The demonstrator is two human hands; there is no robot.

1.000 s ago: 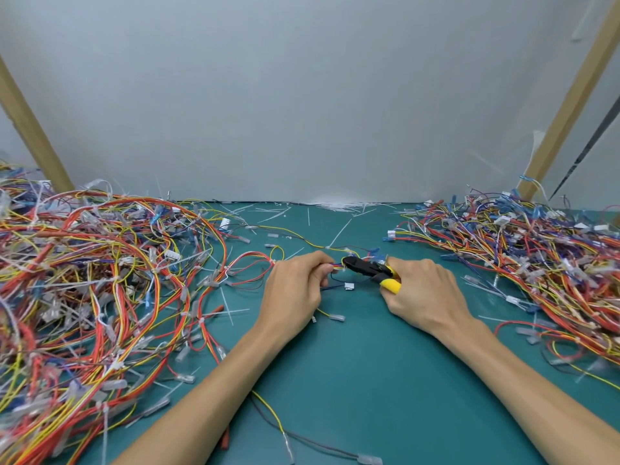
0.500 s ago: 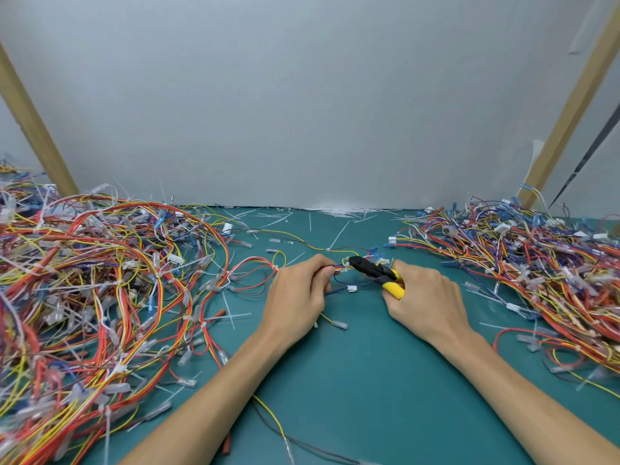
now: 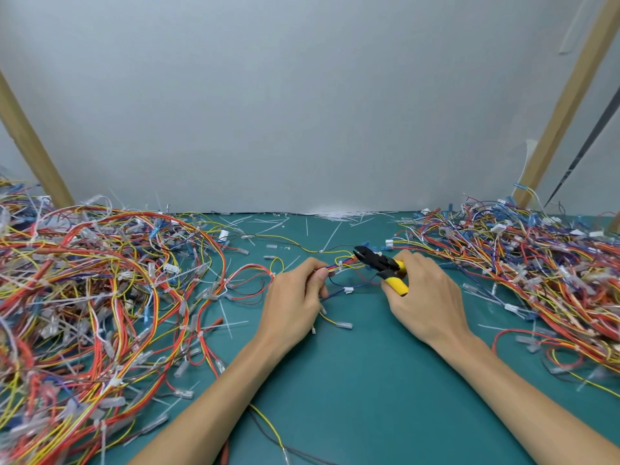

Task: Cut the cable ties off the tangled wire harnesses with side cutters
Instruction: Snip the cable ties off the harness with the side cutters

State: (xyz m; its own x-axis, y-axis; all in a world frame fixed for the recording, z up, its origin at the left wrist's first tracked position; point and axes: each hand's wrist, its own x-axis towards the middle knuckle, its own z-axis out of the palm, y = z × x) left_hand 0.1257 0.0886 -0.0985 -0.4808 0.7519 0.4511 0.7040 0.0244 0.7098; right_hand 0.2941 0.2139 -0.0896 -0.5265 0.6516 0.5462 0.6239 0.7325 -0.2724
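My left hand [image 3: 295, 297] pinches a small wire harness [image 3: 339, 265] of red, yellow and blue wires at the table's middle. A white cable tie [image 3: 340, 264] wraps that bundle just right of my fingertips. My right hand [image 3: 426, 297] grips the yellow handles of the side cutters [image 3: 377, 261]. Their black jaws point left and sit at the harness, a little right of the tie. Whether the jaws touch a tie I cannot tell.
A big tangled pile of wire harnesses [image 3: 100, 297] fills the left of the green mat [image 3: 352, 380]. Another pile [image 3: 523, 273] lies on the right. Cut white tie scraps [image 3: 335, 216] litter the back edge by the grey wall. Wooden posts [image 3: 563, 105] lean at both sides.
Both hands have shifted slightly away from me with the harness. The cutters' jaws have moved right along the bundle, away from my left fingertips.
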